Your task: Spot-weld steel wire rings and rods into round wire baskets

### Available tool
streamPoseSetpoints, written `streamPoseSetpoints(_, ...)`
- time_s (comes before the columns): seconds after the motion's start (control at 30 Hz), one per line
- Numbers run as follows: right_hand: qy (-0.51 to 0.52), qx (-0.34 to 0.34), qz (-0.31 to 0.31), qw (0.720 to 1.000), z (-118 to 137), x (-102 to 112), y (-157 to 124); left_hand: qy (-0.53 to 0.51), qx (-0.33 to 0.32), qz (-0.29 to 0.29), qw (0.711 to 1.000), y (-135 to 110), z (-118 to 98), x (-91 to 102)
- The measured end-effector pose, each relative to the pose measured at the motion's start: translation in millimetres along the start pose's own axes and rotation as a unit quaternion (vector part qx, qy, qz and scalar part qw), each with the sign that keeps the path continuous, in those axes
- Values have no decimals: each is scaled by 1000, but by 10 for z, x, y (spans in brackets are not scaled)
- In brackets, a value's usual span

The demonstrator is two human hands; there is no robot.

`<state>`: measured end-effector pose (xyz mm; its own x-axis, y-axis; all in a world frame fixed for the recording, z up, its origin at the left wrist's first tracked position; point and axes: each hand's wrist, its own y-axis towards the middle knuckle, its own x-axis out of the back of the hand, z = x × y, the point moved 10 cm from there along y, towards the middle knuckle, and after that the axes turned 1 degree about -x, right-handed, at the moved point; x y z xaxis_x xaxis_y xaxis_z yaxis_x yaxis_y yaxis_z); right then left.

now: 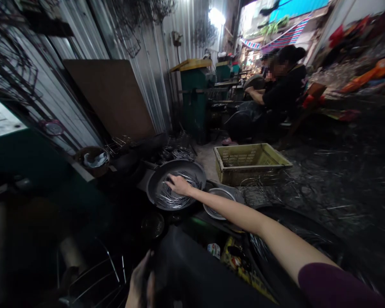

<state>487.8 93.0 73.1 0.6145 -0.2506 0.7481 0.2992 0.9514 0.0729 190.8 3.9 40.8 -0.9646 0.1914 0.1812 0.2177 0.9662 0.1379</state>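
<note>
My right hand (179, 185) reaches out over a wide dark pan (151, 188) and hovers over or touches the thin shiny metal wires (175, 201) lying in it. Its fingertips point left and look apart, with nothing visible between them. Low in the picture, beside dark cloth over my lap, is my left hand (140, 280). It is shadowed and blurred; thumb and fingers stand apart with only darkness between them. Bent metal rods (112, 265) spread out just left of it. A round metal bowl (220, 194) sits right of the pan, partly behind my right forearm.
A yellow-green plastic crate (253, 171) stands on the floor beyond the bowl. Loose wires (308, 179) heap up at right. Green machinery (35, 179) stands close at left, with a brown board (112, 98) leaning on the metal wall. Another person (282, 90) sits farther back.
</note>
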Motion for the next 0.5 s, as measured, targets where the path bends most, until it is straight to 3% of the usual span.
streamPoseSetpoints(0.1, 122, 0, -41, 992, 573, 84, -115, 31, -32, 82, 996, 299, -249, -559)
streamPoseSetpoints(0.17, 268, 0, -39, 963, 869, 44, -232, 26, -7, 122, 992, 406, -322, -845)
streamPoseSetpoints(0.27, 519, -13, 29, 854, 1058, -151, -449, 26, 63, 99, 993, 441, -278, -876)
streamPoseSetpoints(0.3, 528, -6, 49, 848, 1062, -198, -541, 27, 82, 71, 994, 441, -251, -781)
streamPoseSetpoints(0.43, 257, 66, 45, 963, 847, -350, -1007, -69, 133, -1, 989, 477, -150, -411)
streamPoseSetpoints(0.5, 202, 72, 81, 973, 743, -581, -1241, -143, 158, 0, 977, 515, -102, -380)
